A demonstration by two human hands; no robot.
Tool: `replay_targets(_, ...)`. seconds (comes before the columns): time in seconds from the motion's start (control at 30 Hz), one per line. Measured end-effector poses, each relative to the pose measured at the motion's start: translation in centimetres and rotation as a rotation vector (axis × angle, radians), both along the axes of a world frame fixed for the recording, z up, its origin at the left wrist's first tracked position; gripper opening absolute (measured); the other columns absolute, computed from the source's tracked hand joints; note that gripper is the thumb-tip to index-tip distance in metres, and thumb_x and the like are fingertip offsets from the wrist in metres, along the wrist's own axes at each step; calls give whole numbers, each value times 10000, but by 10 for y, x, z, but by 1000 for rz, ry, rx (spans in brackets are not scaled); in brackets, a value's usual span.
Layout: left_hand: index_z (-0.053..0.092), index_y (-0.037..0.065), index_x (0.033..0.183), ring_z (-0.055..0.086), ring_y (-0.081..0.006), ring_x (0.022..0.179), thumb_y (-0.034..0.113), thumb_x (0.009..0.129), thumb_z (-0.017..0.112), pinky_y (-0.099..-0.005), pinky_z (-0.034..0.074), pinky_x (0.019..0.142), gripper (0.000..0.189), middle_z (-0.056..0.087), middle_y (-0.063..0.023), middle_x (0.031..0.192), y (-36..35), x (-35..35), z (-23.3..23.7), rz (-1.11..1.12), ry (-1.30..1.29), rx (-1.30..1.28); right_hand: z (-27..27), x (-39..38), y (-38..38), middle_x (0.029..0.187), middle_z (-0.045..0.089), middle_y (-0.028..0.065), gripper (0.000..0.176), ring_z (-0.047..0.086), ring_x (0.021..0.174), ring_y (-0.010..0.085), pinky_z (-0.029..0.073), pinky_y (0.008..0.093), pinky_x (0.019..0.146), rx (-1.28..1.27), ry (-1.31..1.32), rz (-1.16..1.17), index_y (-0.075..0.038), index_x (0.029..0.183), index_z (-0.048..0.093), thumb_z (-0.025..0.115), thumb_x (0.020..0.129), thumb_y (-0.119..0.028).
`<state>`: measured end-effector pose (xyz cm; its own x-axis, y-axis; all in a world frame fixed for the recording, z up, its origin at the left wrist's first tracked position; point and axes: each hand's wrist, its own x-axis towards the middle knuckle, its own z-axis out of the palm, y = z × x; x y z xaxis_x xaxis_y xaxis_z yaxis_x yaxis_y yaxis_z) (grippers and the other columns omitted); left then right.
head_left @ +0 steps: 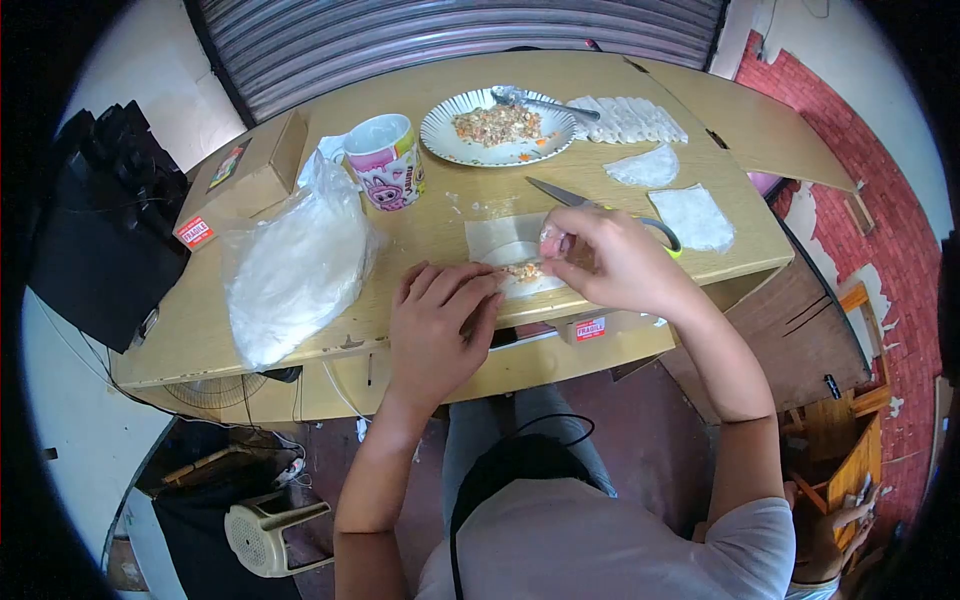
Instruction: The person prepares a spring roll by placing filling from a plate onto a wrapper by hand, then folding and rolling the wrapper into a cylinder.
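A thin white wrapper (500, 232) lies on the table in front of me, with a short line of chopped filling (524, 271) across its near part. My left hand (440, 318) rests palm down at the filling's left end, fingertips touching there and thumb apart. At the other end is my right hand (625, 262), its fingers curled together; whatever they pinch is hidden. Scissors (563, 194) with a yellow-green handle lie partly behind that hand. Beyond, a white paper plate (437, 139) bears more chopped filling (498, 125) and a metal spoon (550, 103).
Several white rolls (632, 120) lie in a row at the back right, near a folded wrapper (643, 166) and a square wrapper stack (694, 217). Leftward stand a pink cartoon mug (388, 172), a plastic bag of white stuff (296, 270) and a cardboard box (243, 172). Another person's hand (850, 520) shows lower right.
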<state>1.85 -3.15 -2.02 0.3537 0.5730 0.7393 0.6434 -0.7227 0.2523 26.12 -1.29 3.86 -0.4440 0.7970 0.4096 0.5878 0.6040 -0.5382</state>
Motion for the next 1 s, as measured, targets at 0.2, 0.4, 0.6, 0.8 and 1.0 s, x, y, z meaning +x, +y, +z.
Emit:
replay_targets(0.2,755,124,1102,684,-300,990,109,865,766,-464,487,1007,238,753,-43,1104,1,-3,2,-31,9,-43,-9,21,2,1027,710,146,140,702,954,339,559,448,804,132,-137,173,-41,1019,673,714,894,-86)
replay_targets(0.4,719,166,1152,663,-256,1066,164,903,735,-525,421,1102,249,728,-2,1144,3,-16,12,-35,181,-22,-15,28,0,1136,703,106,166,697,988,325,577,438,822,291,-238,256,-55,1034,685,712,872,-78)
replay_targets(0.6,718,170,1174,647,-221,1130,175,903,726,-551,368,1149,271,720,9,1173,10,-25,23,-104,351,-26,-2,28,0,1141,713,70,200,710,970,238,603,358,780,565,-501,309,-43,976,706,716,789,-116)
replay_targets(0.8,727,164,1167,637,-216,1154,154,909,713,-551,348,1168,259,713,6,1176,11,-25,31,-130,415,-34,-1,25,0,1111,725,34,240,706,980,176,605,313,723,720,-662,312,-44,980,736,680,772,-150)
replay_targets(1.0,725,163,1162,637,-214,1162,155,908,714,-552,353,1164,254,713,4,1169,11,-24,32,-135,434,-34,-3,22,1,1024,655,55,237,693,920,183,613,319,728,746,-678,331,-2,956,698,672,765,-140)
